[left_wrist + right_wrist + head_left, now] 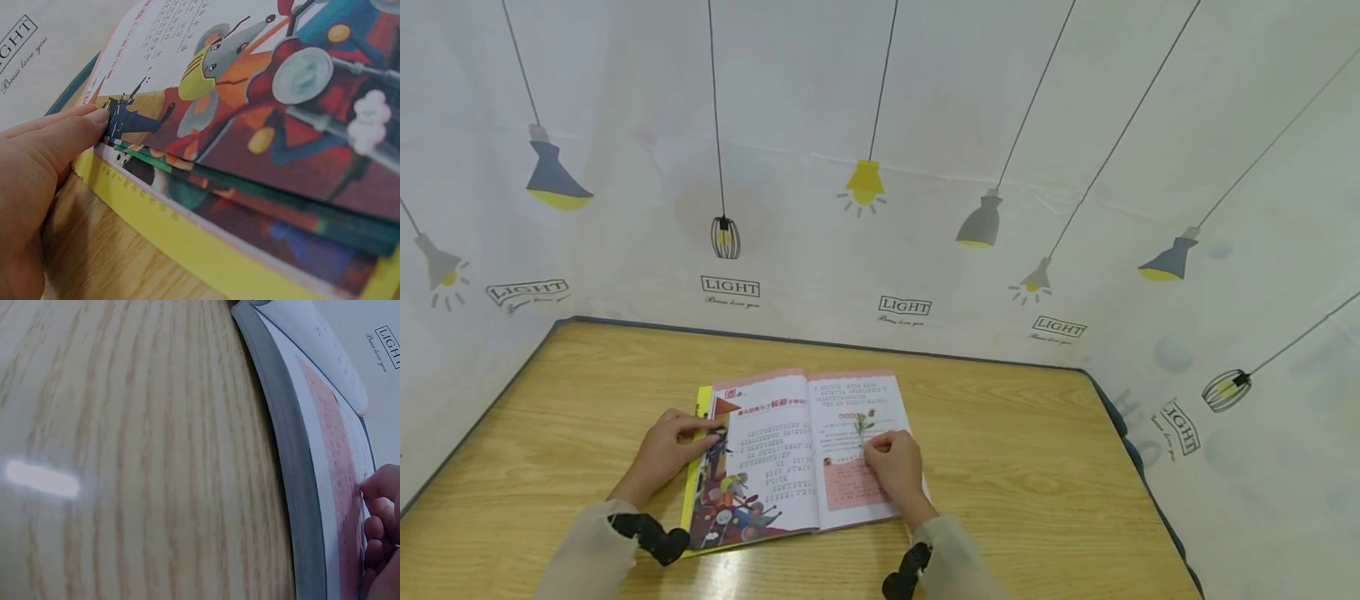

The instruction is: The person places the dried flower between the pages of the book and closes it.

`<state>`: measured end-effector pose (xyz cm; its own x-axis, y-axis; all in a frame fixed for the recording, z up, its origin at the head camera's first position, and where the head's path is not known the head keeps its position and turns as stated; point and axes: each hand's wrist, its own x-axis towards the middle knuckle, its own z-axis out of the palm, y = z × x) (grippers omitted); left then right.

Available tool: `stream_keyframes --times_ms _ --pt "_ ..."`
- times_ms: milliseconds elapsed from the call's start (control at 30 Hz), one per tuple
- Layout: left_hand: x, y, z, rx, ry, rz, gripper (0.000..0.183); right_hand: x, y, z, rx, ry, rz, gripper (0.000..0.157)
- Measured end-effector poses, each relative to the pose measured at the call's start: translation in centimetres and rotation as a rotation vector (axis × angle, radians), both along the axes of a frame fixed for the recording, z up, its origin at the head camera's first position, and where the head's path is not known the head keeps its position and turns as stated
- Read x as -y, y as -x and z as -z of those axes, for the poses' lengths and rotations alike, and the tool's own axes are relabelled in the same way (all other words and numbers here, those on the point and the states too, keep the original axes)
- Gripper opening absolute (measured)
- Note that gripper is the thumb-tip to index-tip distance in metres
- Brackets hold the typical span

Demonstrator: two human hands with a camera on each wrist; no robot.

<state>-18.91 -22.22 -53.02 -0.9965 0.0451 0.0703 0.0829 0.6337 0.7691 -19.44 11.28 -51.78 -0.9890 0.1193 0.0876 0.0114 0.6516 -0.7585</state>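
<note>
An open illustrated book (775, 467) lies on the table, its left page showing cartoon mice. My left hand (668, 450) rests at the left edge of that page; in the left wrist view the left hand (37, 150) has a fingertip on the page's edge, over several loose page edges. Above the right page, my right hand (897, 468) pinches the lower stem of a small flower sprig (862, 423) with green leaves and a reddish bloom. In the right wrist view the right hand (382, 519) has curled fingers close over the pink text box; the sprig is hidden there.
The wooden table (1030, 467) spreads around the book, with a dark trim along its far edge. A pale wall covering (805, 108) printed with hanging lamps rises behind and to both sides. A yellow cover edge (150, 228) sticks out beneath the pages.
</note>
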Motion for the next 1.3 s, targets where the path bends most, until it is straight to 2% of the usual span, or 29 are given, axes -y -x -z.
stream_keyframes --times_ms 167,533,767,900,1067,1300 --pt "0.0 0.0 0.0 0.002 -0.002 -0.001 0.031 0.1 -0.1 0.0 0.0 -0.014 0.001 0.004" --pt "0.2 -0.1 0.1 -0.008 -0.01 -0.007 0.031 -1.0 0.0 -1.1 0.068 0.095 -0.075 0.008" --pt "0.2 -0.1 0.1 -0.014 -0.01 -0.009 0.031 -3.4 1.4 -1.9 0.092 0.081 -0.08 0.01" --pt "0.2 -0.1 0.1 -0.018 -0.006 -0.008 0.03 -5.3 2.6 -1.8 0.125 0.059 -0.094 0.011" --pt "0.1 -0.1 0.0 -0.024 -0.006 -0.007 0.03 -7.5 4.0 -1.1 0.188 0.06 -0.131 0.014" --pt "0.0 -0.1 0.1 -0.023 -0.026 0.007 0.03 -8.8 4.5 -1.0 0.211 0.079 -0.207 0.02"
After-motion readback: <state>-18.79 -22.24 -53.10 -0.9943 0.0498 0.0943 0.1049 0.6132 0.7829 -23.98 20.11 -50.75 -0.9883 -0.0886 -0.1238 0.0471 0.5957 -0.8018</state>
